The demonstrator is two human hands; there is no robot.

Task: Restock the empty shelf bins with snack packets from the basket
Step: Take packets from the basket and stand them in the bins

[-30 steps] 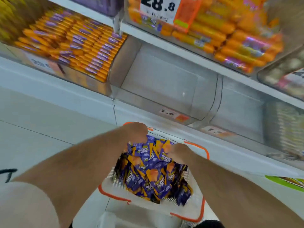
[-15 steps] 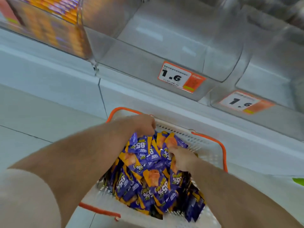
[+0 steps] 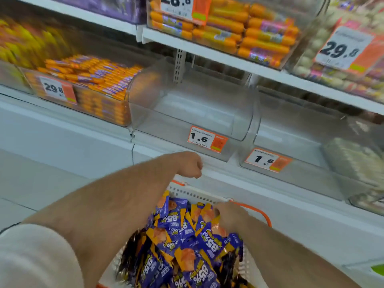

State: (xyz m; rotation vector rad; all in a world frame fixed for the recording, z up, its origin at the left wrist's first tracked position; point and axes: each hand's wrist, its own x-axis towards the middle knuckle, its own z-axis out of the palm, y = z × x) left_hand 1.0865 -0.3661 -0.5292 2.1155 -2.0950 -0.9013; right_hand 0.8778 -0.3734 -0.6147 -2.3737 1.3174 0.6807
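1. Low in the frame's centre, the white plastic basket with orange rim (image 3: 252, 210) holds a heap of purple-and-orange snack packets (image 3: 182, 246).
2. At centre, the left hand (image 3: 190, 165) is a closed fist above the basket's far edge; whether its fingers hold anything cannot be told.
3. Lower right of centre, the right hand (image 3: 231, 216) lies on the heap, fingers curled among the top packets.
4. Above, the clear empty plastic bin (image 3: 239, 129) bears a "1.6" tag.
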